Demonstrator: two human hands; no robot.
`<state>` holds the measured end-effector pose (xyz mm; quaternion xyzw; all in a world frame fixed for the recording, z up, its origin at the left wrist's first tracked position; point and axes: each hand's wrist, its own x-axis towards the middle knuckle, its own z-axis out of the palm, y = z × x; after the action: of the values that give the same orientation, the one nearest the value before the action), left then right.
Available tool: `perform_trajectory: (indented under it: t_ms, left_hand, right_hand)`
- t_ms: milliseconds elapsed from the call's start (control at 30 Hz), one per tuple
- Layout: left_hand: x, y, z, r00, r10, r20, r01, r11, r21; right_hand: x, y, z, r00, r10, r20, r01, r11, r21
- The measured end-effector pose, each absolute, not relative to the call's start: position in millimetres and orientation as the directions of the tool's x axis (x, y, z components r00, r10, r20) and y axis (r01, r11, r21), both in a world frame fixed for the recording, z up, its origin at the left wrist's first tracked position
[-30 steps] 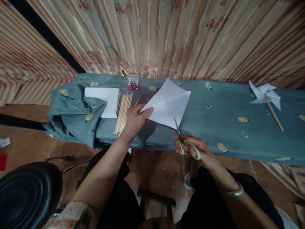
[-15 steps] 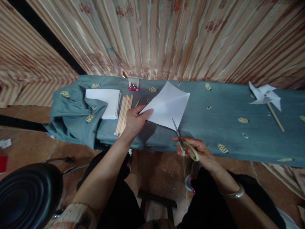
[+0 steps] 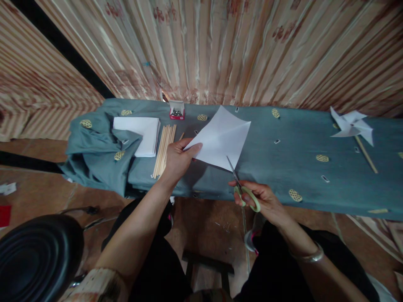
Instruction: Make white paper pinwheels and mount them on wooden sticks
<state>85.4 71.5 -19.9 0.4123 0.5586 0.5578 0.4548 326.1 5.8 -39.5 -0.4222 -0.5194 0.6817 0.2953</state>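
My left hand (image 3: 178,160) pinches the left corner of a creased white paper square (image 3: 222,137) and holds it tilted above the table. My right hand (image 3: 258,198) grips green-handled scissors (image 3: 243,189). Their blades point up into the paper's near corner. Both hands hover over the front edge of a table covered in blue-grey cloth (image 3: 283,155).
A stack of white paper (image 3: 142,129) and several wooden sticks (image 3: 164,148) lie left of my hand. A small red box of pins (image 3: 176,112) sits at the back. A finished paper pinwheel (image 3: 351,124) lies far right. A black stool (image 3: 36,256) stands at lower left.
The scissor blades have advanced a little into the paper's near corner, and my right hand has shifted slightly left and up. My left hand keeps its hold.
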Motion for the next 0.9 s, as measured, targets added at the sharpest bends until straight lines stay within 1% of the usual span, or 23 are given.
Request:
perform_trajectory:
  t_ms: [167, 500, 733, 900]
  left_hand:
    - [85.2, 70.8, -19.3, -0.245, 0.968, -0.060, -0.068, 0.045, 0.997]
    - [85.1, 69.8, -19.5, -0.236, 0.970, -0.051, -0.051, 0.040, 0.998]
    - [89.8, 66.3, -21.1, -0.163, 0.984, -0.077, -0.045, 0.071, 0.996]
    - [89.7, 67.2, -23.2, -0.160, 0.985, -0.069, -0.036, 0.064, 0.997]
  right_hand:
    - [326.4, 5.3, -41.0, -0.460, 0.845, -0.274, 0.043, -0.286, -0.957]
    - [328.6, 4.8, -46.4, -0.450, 0.854, -0.262, 0.058, -0.264, -0.963]
    - [327.9, 6.1, -44.5, -0.453, 0.853, -0.259, 0.093, -0.244, -0.965]
    - [325.8, 6.6, -42.9, -0.440, 0.862, -0.251, 0.102, -0.229, -0.968]
